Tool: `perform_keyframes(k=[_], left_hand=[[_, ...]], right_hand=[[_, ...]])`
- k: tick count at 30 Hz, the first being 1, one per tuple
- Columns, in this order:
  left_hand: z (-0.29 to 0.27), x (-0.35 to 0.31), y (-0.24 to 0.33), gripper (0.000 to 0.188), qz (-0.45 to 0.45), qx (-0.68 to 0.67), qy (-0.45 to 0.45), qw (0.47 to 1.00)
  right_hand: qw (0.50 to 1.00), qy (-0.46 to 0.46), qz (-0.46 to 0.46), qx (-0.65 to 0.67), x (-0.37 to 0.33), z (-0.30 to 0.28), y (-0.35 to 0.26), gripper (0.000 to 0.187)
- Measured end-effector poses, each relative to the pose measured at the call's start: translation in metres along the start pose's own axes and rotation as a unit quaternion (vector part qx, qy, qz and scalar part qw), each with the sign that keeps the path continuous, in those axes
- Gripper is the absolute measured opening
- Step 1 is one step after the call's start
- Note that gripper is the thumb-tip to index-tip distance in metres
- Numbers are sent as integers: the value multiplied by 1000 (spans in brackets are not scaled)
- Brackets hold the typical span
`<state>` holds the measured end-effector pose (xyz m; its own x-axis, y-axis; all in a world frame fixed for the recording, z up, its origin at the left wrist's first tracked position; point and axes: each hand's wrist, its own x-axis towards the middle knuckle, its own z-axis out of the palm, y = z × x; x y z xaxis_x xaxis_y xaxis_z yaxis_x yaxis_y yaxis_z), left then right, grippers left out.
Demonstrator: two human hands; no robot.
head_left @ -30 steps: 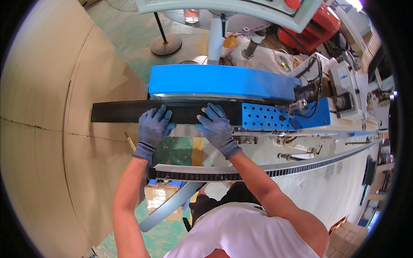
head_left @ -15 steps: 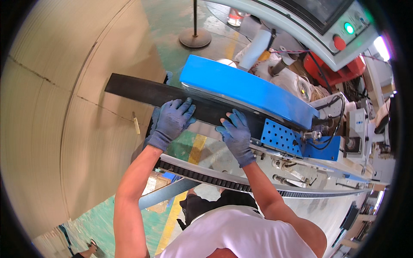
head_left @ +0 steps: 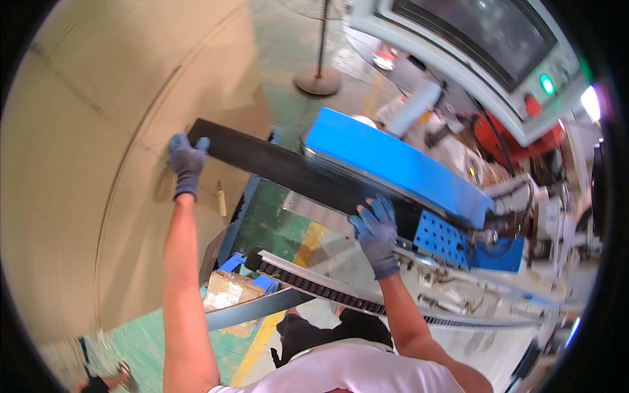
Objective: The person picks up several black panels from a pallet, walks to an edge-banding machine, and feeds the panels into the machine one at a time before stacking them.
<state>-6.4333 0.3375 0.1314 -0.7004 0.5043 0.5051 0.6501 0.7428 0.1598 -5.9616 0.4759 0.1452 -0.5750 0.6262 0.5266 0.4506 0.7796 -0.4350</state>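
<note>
A long black strip [head_left: 265,159] lies slantwise under a blue machine cover [head_left: 393,175], its left end sticking out over the big tan sheets. At that end is my left hand [head_left: 187,160] in a blue-grey glove, with fingers and thumb apart around the corner and the thumb near or on the strip. Blur hides how firmly it touches. My right hand [head_left: 378,237], gloved alike, rests with spread fingers at the strip's near edge, close to a blue perforated plate [head_left: 441,237]. Two bare fingertips show through this glove.
A tan sheet surface [head_left: 85,196] fills the left, with a small yellowish-handled tool [head_left: 221,200] on it. Before me curves a black toothed cable chain [head_left: 314,286]. A control panel with screen [head_left: 485,39] hangs at upper right; a round-based stand [head_left: 318,81] is beyond the strip.
My left hand has moved left along the strip, from its middle part to its outer end. The right hand stays near the perforated plate. The whole view has shifted.
</note>
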Motion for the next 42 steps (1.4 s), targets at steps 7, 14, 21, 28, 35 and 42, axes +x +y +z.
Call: perform_keyframes(k=[7,14,21,28,35,42], left_hand=[[-6,33,21,84,-19,-99,-185,978],[40,32,-14,84,-40,-153,-110,981],[37,9,18,83,-45,-151,-67,985],[13,-25,66,84,-32,-158,-71,984],[-24,-79,123,83,135,-152,-118,972],[-45,-114,183,85,165,-141,-192,957]], right_hand=[[999,-21,15,-35,-1,-1,17,30],[999,-50,7,-20,-6,0,14,33],[998,-48,10,-28,-19,-23,32,31],[999,3,-26,-20,-43,-48,68,39],[987,-81,141,-7,-121,-84,112,34],[995,33,89,-19,-99,-77,-4,38]])
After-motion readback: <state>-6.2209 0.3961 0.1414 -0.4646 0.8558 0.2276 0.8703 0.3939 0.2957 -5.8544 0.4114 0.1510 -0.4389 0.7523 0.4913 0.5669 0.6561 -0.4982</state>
